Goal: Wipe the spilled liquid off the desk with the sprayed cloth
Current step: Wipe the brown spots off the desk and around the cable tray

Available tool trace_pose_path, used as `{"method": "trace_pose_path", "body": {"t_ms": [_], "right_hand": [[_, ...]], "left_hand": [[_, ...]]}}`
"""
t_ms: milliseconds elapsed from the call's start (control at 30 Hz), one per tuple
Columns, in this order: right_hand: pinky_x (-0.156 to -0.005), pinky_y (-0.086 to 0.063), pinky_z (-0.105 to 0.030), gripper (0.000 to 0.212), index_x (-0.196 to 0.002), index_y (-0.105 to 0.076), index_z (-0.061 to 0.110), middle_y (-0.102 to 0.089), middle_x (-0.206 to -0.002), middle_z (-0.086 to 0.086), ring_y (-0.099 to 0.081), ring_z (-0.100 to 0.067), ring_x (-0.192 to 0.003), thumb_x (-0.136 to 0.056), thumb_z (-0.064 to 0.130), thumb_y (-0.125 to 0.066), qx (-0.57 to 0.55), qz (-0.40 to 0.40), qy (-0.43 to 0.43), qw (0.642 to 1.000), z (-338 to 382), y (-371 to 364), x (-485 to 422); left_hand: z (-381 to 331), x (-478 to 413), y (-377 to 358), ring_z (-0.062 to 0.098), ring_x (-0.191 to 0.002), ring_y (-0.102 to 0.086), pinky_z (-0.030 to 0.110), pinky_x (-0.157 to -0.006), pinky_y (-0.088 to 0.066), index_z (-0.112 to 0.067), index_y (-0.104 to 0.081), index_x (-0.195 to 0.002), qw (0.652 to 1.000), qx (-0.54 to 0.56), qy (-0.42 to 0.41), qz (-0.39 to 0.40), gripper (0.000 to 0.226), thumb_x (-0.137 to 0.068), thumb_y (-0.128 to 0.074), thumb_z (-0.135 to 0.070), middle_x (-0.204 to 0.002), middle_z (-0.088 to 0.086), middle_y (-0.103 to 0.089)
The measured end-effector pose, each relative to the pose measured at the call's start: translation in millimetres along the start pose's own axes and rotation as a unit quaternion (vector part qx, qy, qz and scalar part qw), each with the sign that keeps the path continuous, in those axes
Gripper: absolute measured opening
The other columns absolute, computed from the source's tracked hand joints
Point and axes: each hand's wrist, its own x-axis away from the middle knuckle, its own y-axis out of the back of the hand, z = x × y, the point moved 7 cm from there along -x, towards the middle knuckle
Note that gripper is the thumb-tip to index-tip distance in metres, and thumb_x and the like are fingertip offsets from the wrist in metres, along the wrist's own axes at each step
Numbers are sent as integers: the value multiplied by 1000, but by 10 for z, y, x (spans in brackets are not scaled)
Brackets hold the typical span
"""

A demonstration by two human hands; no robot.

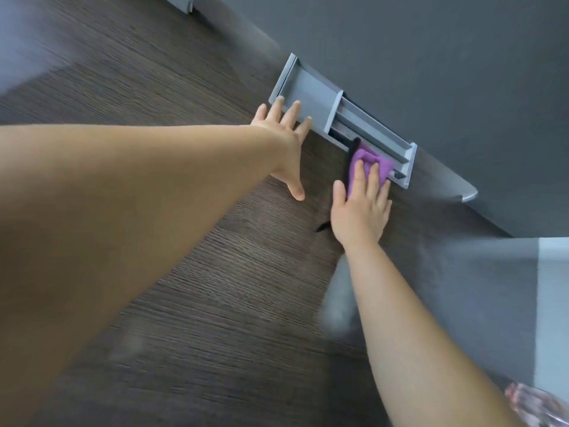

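The right hand [360, 211] is pressing the purple cloth [368, 158] with straight fingers against the dark desk [215, 303], beside the grey cable tray [311, 87]. The left hand [286, 143] is lying flat, gripping nothing, fingertips touching the tray

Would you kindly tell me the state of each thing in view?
purple cloth: bunched, pressed on the desk beside the cable box.
right hand: fingers straight, pressing the cloth.
left hand: fingers spread, resting on the desk.
cable box: right part open.
desk: no spill discernible; blurred.
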Motion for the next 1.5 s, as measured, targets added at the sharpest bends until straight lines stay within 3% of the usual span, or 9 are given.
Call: {"method": "trace_pose_path", "body": {"t_ms": [200, 467, 600, 767, 933, 1033, 1267, 1400, 1500], "right_hand": [[-118, 4, -47, 62, -153, 0, 28, 7, -161, 2, 12, -29, -146, -99, 53, -18, 14, -10, -21, 1000, -19, 71, -277], [-115, -9, -51, 62, -152, -5, 30, -12, -158, 3, -4, -32, -144, -98, 56, -19, -13, -8, 30, 999, 716, 100, -514], [-115, -10, -52, 58, -150, -17, 32, -21, -155, 2, -14, -29, -141, -97, 55, -22, 20, -16, 63, 998, 408, 155, -574], [-118, 0, -46, 56, -149, -24, 23, -22, -156, -4, -1, -31, -146, -99, 50, -26, 7, -26, -7, 1000, -348, 171, -612], [-119, -5, -43, 69, -152, -17, 16, -6, -160, -3, -1, -26, -147, -97, 56, -28, -53, -68, -26, 996, -91, 164, -588], [-116, -5, -46, 73, -153, 2, 23, -5, -161, 3, 3, -26, -147, -95, 60, -22, -46, -38, 10, 998, 341, 114, -564], [-117, -10, -45, 60, -152, -7, 33, -8, -160, 9, 2, -25, -147, -98, 55, -18, 5, -6, 91, 996, 413, 116, -583], [-118, -4, -49, 57, -152, -13, 32, -10, -160, 9, 2, -23, -147, -99, 53, -21, -10, -10, -3, 1000, -301, 139, -621], [-117, 1, -51, 59, -153, -10, 29, -5, -161, 6, 7, -26, -147, -99, 52, -19, -26, -6, -70, 997, -316, 114, -603]], "left_hand": [[20, -85, -35, 30, -143, 16, 48, -118, 1, -20, 10, -150, 1000, -5, 2, 6, 142, -47, -69, -79, -158, 3, 11], [-11, -136, -26, 31, -144, 10, 49, -117, -5, -22, 5, -150, 1000, -18, 18, 8, 144, -41, -71, -79, -157, 3, 4], [-13, -117, 0, 30, -144, 13, 50, -117, -3, -22, 9, -149, 999, -11, 24, 22, 146, -42, -72, -77, -157, 3, 7], [-27, -126, -23, 30, -143, 16, 49, -116, -1, -24, 10, -149, 999, -6, 24, 31, 146, -41, -73, -77, -157, 1, 9], [-9, -146, -33, 30, -143, 16, 49, -117, 0, -23, 10, -149, 999, -9, 27, 27, 146, -42, -73, -77, -157, 2, 9], [-21, -155, -23, 31, -143, 13, 50, -117, -3, -21, 7, -149, 999, -12, 27, 24, 146, -40, -73, -77, -157, 4, 6], [-36, -137, 0, 32, -143, 11, 51, -117, -6, -21, 6, -149, 999, -16, 30, 28, 145, -41, -74, -76, -156, 5, 2], [-38, -124, 6, 31, -143, 12, 51, -116, -4, -23, 6, -149, 999, -7, 28, 30, 144, -42, -75, -74, -157, 4, 3], [-23, -127, -1, 31, -143, 11, 50, -117, -5, -23, 5, -150, 999, -4, 29, 25, 145, -41, -76, -74, -156, 4, 1]]}}
